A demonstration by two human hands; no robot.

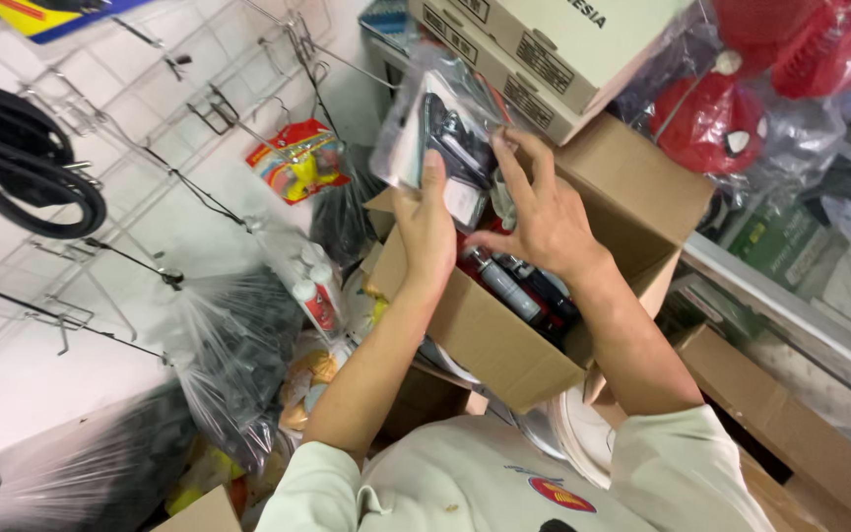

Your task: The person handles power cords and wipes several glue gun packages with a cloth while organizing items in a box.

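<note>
Nearest the camera, cream long sleeves pushed up, both bare forearms reaching up and away into an open brown cardboard box (504, 345). Inside the box lay dark cylindrical packaged items with red and white labels (519, 286), long axes running roughly from upper left to lower right.

Left hand (425, 232) was closed around the lower edge of a clear plastic bag of dark carded goods (440, 128), thumb up along the bag's front, fingers behind it. Right hand (539, 212) was half open, fingers spread and curled, fingertips touching the bag's right side; whether it truly gripped the bag was unclear. The bag was held above the box's open top, long axis near upright with a slight tilt, top end pointing away from the person toward the stacked boxes.

Left of the box: clear plastic bags of dark goods (233, 355) and white bottles with red labels (312, 291). Farther left, a white wire grid wall panel (100, 128) with hooks, black rubber belts (22, 158), and a red and yellow carded toy packet (297, 163). Beyond the bag, stacked pale cardboard cartons (544, 49). Far right, red masks in clear plastic (731, 113).
</note>
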